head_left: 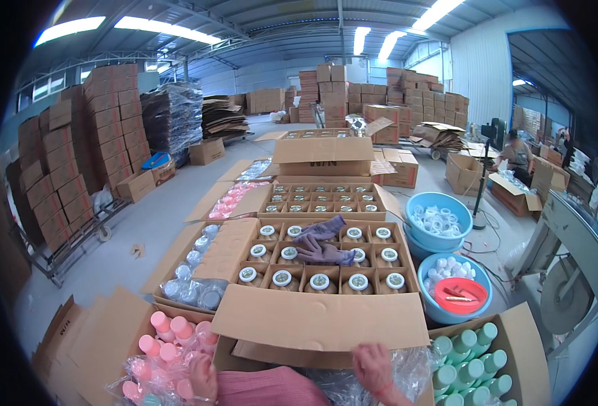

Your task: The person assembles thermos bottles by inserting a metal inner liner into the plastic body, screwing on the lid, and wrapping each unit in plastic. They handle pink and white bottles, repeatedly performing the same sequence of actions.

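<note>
My left hand (203, 377) is at the lower left with its fingers curled, beside pink bottles (169, 352) wrapped in clear plastic. To the right, my right hand (372, 366) is closed just below the edge of a carton flap (322, 317), over crumpled clear film (410, 369); what either hand holds is hidden. Beyond the flap, an open divided carton holds jars with white-rimmed lids (319, 282). A pair of purple-grey gloves (322, 253) lies across them. Mint-green bottles (468, 371) stand in a carton at my right.
Blue basins hold clear rings (439, 220) and white caps (441, 271); a red dish (460, 296) sits in the nearer one. Another divided carton (320, 198) lies farther ahead. Stacked boxes (113, 122) stand on a cart at left. Another person (517, 157) sits at far right.
</note>
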Available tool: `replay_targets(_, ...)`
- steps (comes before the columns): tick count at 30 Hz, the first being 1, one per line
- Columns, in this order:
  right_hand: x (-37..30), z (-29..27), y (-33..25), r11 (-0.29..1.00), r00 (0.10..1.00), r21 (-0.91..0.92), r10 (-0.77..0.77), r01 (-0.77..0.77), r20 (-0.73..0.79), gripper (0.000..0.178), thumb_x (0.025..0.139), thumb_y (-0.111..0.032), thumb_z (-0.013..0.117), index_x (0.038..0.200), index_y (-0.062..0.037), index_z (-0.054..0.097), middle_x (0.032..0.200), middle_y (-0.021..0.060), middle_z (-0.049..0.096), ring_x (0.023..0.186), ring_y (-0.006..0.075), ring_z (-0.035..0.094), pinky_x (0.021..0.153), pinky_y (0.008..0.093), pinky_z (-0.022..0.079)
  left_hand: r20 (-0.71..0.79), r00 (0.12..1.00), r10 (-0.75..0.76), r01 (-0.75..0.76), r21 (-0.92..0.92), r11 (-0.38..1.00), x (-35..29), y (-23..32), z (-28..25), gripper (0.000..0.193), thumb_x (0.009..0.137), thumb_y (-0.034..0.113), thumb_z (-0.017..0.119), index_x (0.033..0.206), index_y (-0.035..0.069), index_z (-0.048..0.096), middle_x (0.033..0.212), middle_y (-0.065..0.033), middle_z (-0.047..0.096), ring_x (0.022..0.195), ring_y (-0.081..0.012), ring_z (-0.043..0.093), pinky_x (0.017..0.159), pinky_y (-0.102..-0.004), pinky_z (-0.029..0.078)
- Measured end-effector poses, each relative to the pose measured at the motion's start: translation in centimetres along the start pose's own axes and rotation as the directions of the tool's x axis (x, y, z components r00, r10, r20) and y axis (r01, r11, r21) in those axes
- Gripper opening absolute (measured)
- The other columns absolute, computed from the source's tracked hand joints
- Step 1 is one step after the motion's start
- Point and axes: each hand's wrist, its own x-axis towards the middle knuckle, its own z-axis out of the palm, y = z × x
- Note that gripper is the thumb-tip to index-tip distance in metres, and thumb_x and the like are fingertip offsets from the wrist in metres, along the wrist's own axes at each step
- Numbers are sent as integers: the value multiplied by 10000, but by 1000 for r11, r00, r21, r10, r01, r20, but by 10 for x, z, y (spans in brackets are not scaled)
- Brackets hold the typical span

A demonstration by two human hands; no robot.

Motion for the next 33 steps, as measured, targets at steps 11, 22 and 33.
replay_targets(11,100,56,96,860,858,99,477,-500,189,210,901,-231,657,895,-24,689,791,172,700,719,293,692,658,392,537,405,899,166,-51,-279,959,47,74,177,395,830,127,700,1202,25,613,1183,-166,623,1096,-365,577,970,-452,466)
replay_targets(22,216,94,116,953,962,271,189,-132,-198,123,820,-81,703,898,-22,628,939,130,614,890,329,569,859,433,453,543,838,-47,156,-156,975,43,93,200,279,913,234,657,1104,33,632,1051,-139,677,1034,-275,642,896,-427,492)
replay_targets(33,88,-38,-14,686,629,228,-726,692,276,263,771,-149,647,1009,-41,624,948,98,618,970,267,619,836,394,497,855,510,101,798,-513,315,50,189,96,299,1001,151,602,1253,-4,559,1142,-39,617,1042,-81,569,894,-241,480)
